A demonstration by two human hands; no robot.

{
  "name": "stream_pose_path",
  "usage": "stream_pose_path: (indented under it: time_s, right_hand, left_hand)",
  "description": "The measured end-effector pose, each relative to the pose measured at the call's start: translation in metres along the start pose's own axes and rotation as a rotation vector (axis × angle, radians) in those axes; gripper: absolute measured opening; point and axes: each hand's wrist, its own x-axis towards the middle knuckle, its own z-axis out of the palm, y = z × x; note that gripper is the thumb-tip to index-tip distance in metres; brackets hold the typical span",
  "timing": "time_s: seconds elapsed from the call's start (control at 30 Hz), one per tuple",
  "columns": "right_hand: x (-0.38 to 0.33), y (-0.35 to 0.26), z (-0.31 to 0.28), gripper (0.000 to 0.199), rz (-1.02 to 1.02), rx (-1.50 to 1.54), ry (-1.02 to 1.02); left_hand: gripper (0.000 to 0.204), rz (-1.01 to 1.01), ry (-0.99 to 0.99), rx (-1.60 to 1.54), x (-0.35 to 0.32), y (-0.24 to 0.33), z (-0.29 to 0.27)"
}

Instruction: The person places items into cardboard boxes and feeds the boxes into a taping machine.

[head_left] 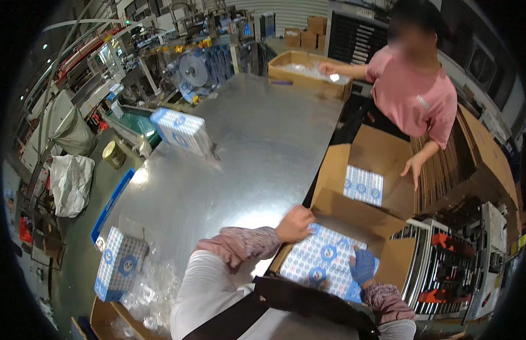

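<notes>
A long, shiny sheet-metal table (257, 147) runs down a packing hall, its middle bare, its right edge meeting an open brown cardboard carton (336, 181). At the carton's near end lies a flat white pack printed with blue circles (319, 258). The left hand (295, 223), bare, presses flat on the pack's upper left corner, fingers spread. The right hand (362, 265), in a blue glove, curls over the pack's right edge; its fingertips are hidden. A similar wrapped pack (120, 263) stands near the table's left edge beside crumpled clear plastic film (152, 294). A dark strap hides the pack's near edge.
</notes>
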Motion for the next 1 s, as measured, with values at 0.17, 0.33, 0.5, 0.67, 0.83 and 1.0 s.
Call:
stream_pose_path:
  time_s: [0.17,0.33,0.5,0.67,0.83,1.0]
  right_hand:
    - [0.001,0.002,0.000,0.041,-0.027,0.010,0.046]
    - [0.002,0.000,0.001,0.039,0.013,0.005,-0.035]
    - [0.002,-0.003,-0.001,0.035,0.024,0.015,-0.021]
    - [0.002,-0.006,0.002,0.037,0.027,0.038,-0.028]
    - [-0.001,-0.002,0.009,0.034,0.024,-0.004,0.004]
    - [0.006,-0.002,0.010,0.037,0.008,0.073,0.044]
  left_hand:
    - [0.053,-0.629,0.193,0.709,0.055,-0.181,-0.183]
    - [0.066,-1.054,-0.104,0.648,0.000,-0.228,-0.229]
    - [0.066,-0.909,-0.551,0.433,-0.037,-0.121,-0.235]
    - [0.094,-0.883,-0.464,0.417,-0.038,-0.046,-0.231]
    - [0.108,-1.030,-0.250,0.104,-0.056,-0.082,-0.216]
    - [0.104,-0.711,0.130,-0.618,0.015,-0.005,-0.230]
